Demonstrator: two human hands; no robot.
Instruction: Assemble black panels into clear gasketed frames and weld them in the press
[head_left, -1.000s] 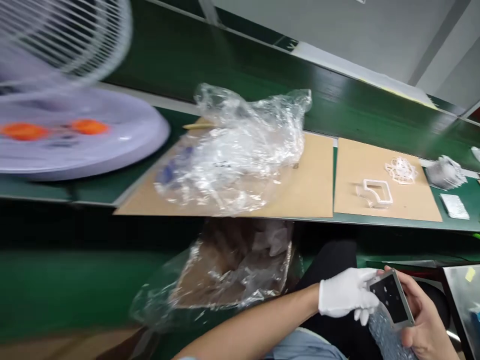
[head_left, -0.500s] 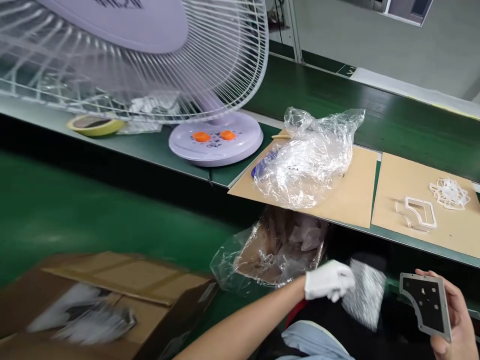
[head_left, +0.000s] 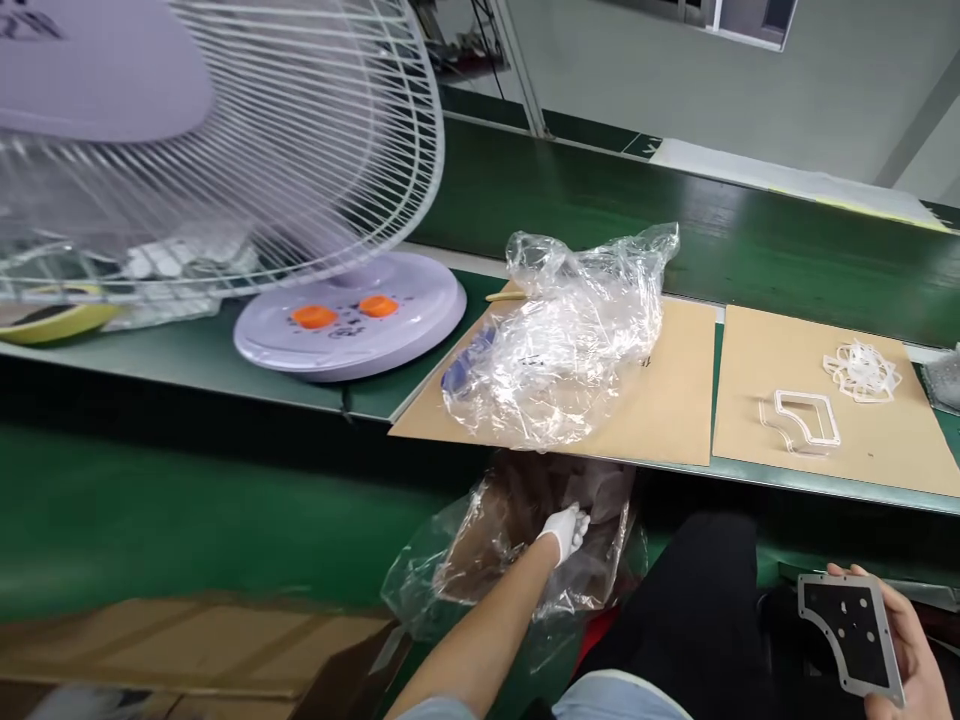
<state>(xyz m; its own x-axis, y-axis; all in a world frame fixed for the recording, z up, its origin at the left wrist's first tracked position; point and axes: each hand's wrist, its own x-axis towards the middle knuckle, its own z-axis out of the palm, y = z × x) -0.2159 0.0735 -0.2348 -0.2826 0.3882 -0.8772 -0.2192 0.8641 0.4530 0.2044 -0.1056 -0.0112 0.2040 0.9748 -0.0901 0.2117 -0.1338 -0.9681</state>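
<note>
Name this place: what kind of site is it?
Probably a factory assembly line for small parts, though the product is unclear. Signs: a long green line bench, a clear moulded frame laid out on cardboard, and a white-gloved left hand, while the right hand holds a metal-edged black plate.

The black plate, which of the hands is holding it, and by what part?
The right hand holds the plate by its right edge. The gloved left hand is at the bag; I can't tell if it holds anything.
</note>
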